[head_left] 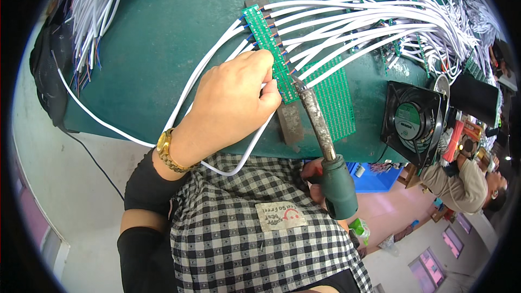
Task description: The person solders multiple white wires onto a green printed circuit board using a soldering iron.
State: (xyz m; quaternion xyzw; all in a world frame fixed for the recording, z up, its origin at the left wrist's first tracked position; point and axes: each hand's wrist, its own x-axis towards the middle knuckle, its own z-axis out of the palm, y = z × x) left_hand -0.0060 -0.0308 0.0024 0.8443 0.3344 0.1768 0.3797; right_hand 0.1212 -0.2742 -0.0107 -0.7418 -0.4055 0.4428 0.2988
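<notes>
A narrow green circuit board lies tilted on a dark metal bar, with white cables joined along both its long edges by thin coloured leads. My left hand is closed in a pinch at the board's lower left edge, on a white cable that loops below the wrist; its wire ends are hidden by the fingers. In my right hand, mostly hidden behind the handle, is a soldering iron with a green handle. Its tip touches or nearly touches the board's right edge near the lower end.
A green perforated board panel lies right of the bar. Farther right stands a black fan. More wired boards and cables crowd the far right, and a cable bundle hangs at far left. Another person sits at right.
</notes>
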